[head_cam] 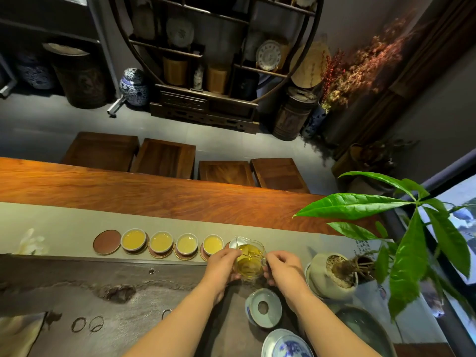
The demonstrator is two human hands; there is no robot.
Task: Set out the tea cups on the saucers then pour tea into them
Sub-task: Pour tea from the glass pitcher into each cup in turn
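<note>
Several white tea cups filled with yellow tea stand in a row on round brown saucers, from the leftmost cup [134, 239] to the rightmost filled cup [213, 244]. One saucer [107, 241] at the left end carries no cup. A further cup [233, 244] at the right end is mostly hidden behind a glass pitcher [249, 258] of tea. My left hand [222, 265] curls around the pitcher's left side. My right hand [283, 267] pinches its handle. The pitcher's spout points over the hidden cup.
A lidded white gaiwan [263, 307] and a blue-and-white bowl [286, 343] sit near me. A potted plant [332, 275] with large green leaves stands at the right. The cups stand on a pale runner [64, 222] on the long wooden table [154, 191]; stools beyond.
</note>
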